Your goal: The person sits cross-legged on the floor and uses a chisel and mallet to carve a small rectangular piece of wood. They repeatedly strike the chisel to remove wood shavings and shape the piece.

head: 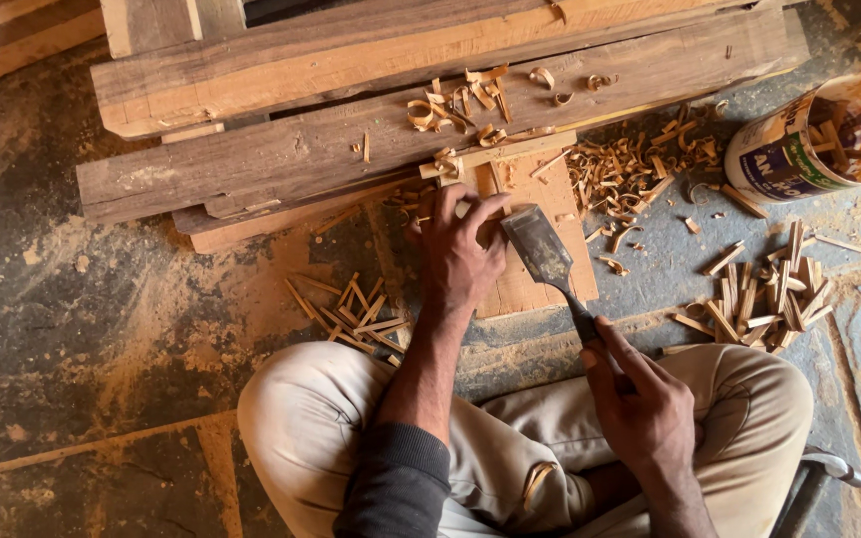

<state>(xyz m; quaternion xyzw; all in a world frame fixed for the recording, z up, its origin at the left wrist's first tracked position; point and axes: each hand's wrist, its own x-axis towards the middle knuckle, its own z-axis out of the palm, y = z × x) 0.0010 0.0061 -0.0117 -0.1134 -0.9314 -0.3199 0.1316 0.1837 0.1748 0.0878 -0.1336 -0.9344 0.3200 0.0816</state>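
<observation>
My left hand (460, 249) presses down on a small wood piece that lies on a flat wooden board (550, 199) on the floor. My right hand (640, 403) grips the dark handle of a wide chisel (542, 251). Its metal blade points up and left, and the edge rests beside my left fingers on the board. Curled wood shavings (630, 169) lie across the board and to its right. I sit cross-legged in beige trousers, knees at either side of the board.
Heavy rough planks (371, 139) are stacked just beyond the board, with shavings on top. An open tin can (814, 134) holding sticks lies at the right. Small wooden pegs (764, 294) are piled near my right knee, and more slivers (346, 309) by my left.
</observation>
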